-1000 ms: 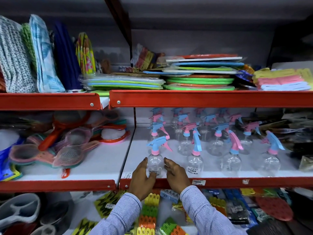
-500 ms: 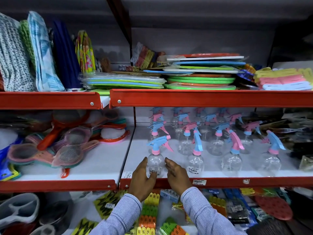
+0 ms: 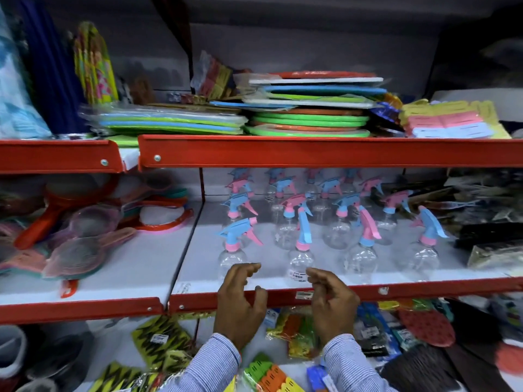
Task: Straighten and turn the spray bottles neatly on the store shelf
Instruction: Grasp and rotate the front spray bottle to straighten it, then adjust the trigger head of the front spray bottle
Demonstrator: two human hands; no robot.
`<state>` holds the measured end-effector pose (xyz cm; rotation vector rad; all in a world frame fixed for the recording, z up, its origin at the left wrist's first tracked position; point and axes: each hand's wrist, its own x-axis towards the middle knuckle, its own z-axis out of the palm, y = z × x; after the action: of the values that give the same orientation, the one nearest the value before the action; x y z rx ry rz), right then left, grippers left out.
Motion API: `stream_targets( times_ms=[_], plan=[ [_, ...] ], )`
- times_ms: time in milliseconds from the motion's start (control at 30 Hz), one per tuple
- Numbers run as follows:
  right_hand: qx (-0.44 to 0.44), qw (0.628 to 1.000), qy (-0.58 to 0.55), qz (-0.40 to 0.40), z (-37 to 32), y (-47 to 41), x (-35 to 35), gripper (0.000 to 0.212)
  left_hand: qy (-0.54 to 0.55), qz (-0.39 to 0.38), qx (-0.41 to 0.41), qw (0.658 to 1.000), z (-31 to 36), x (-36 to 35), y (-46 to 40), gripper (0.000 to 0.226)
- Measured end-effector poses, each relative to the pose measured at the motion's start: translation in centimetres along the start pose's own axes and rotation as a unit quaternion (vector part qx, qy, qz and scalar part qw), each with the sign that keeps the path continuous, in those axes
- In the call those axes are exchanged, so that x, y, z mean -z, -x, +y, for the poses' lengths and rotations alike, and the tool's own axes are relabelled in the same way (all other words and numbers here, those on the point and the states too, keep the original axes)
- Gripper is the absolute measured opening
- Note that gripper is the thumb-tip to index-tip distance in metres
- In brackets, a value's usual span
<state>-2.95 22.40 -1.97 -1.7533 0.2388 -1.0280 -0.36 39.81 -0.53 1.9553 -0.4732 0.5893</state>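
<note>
Hands open, nothing gripped: left hand (image 3: 240, 304) at 7 o'clock of bottle 1 (image 3: 234, 250), fingers curled by its base; right hand (image 3: 332, 301) at 5 o'clock of bottle 2 (image 3: 301, 257). Both bottles stand at the shelf (image 3: 424, 291) front edge. Risk: knuckle bump topples light empties, domino into the row behind.

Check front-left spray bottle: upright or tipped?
Upright. The front-left spray bottle stands on its base, blue trigger head on top; neither hand touches it.
</note>
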Motion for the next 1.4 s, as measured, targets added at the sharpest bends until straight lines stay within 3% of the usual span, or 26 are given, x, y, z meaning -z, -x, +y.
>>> stream_targets(
  times_ms=[100,200,300,500,967,1400],
  plan=[
    [-0.023,1.000,0.001,0.006,1.3,-2.5,1.2,0.040,-0.009,-0.030,0.022,0.999,1.3,-2.8,-0.4,0.042],
    [-0.052,0.991,0.009,-0.126,2.6,-5.2,1.1,0.048,-0.001,-0.043,0.061,0.997,2.5,-5.0,-0.8,0.047],
    [-0.091,0.958,0.011,-0.270,3.2,-7.3,0.8,0.063,-0.008,-0.031,0.103,0.994,3.7,-7.0,-0.9,0.045],
    [-0.097,0.903,0.032,-0.417,3.4,-9.2,0.6,0.075,-0.063,-0.020,0.100,0.993,5.7,-9.5,0.2,0.040],
    [-0.113,0.931,-0.017,-0.348,3.1,-7.3,2.7,0.051,-0.079,-0.040,0.125,0.988,4.9,-9.4,-1.1,0.058],
    [-0.096,0.938,-0.007,-0.332,2.9,-6.8,2.9,0.047,-0.069,-0.072,0.126,0.987,4.6,-9.2,-1.6,0.063]
  ],
)
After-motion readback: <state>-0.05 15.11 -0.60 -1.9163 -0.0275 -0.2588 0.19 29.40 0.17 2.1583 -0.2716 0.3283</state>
